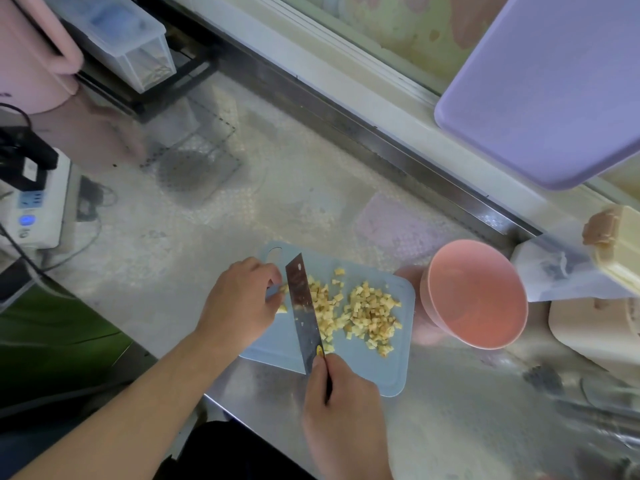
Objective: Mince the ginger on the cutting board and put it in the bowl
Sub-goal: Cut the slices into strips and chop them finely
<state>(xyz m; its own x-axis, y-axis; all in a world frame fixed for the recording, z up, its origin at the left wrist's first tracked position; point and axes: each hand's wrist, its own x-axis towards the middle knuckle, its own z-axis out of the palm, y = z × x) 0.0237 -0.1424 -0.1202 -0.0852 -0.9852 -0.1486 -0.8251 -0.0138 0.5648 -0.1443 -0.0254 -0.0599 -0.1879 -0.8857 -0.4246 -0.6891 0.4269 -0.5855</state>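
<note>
A light blue cutting board (367, 365) lies on the steel counter. Small yellow ginger cubes (370, 311) are heaped on its right half. My right hand (341, 407) grips the handle of a knife (304, 306), whose blade stands edge-down across the board left of the heap. My left hand (242, 299) holds a small remaining strip of ginger (284, 292) with curled fingers against the blade's left side. A pink bowl (481, 320) stands just right of the board; it looks empty.
A lilac tray (554, 98) leans at the upper right. Beige containers (609, 317) and a plastic bag sit beyond the bowl. A power strip (38, 206) with cables lies at the left, with a pink appliance (34, 53) and a clear box (124, 36) behind.
</note>
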